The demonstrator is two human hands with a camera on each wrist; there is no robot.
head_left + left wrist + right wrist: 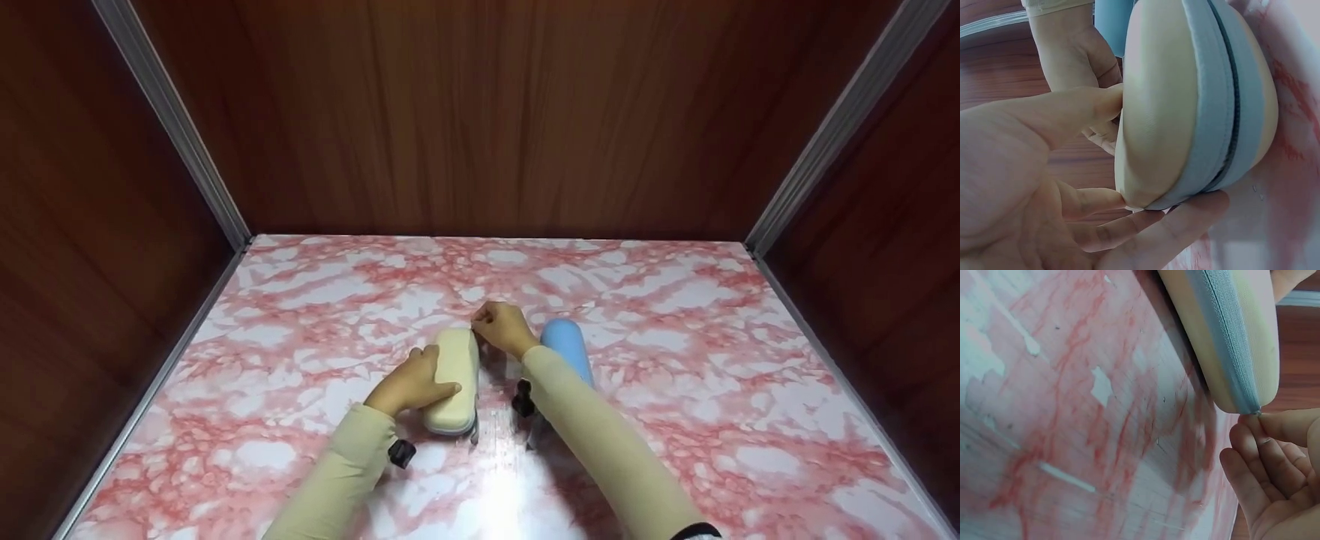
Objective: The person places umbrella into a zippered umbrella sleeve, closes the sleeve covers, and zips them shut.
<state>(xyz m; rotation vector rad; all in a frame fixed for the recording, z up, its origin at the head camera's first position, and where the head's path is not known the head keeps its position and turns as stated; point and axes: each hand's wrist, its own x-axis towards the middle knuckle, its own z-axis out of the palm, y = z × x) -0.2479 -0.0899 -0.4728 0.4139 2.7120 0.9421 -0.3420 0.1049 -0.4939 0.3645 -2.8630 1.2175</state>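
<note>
A cream zippered case [456, 367] with a grey-blue band lies lengthwise on the table. My left hand [411, 384] grips it from the left, thumb over the top and fingers along the side, as the left wrist view shows closely. At the far end of the case, my right hand [504, 328] pinches the small zipper pull [1257, 413] between thumb and forefinger. The zipper [1224, 332] runs closed along the band in the right wrist view. A blue case [566, 345] lies beside my right forearm, which covers part of it.
The table [300, 450] has a red and white marbled top. Brown wood-grain panels [487, 120] stand at the back and both sides, joined by metal corner strips [176, 120]. Black wrist cameras [402, 453] sit at both wrists.
</note>
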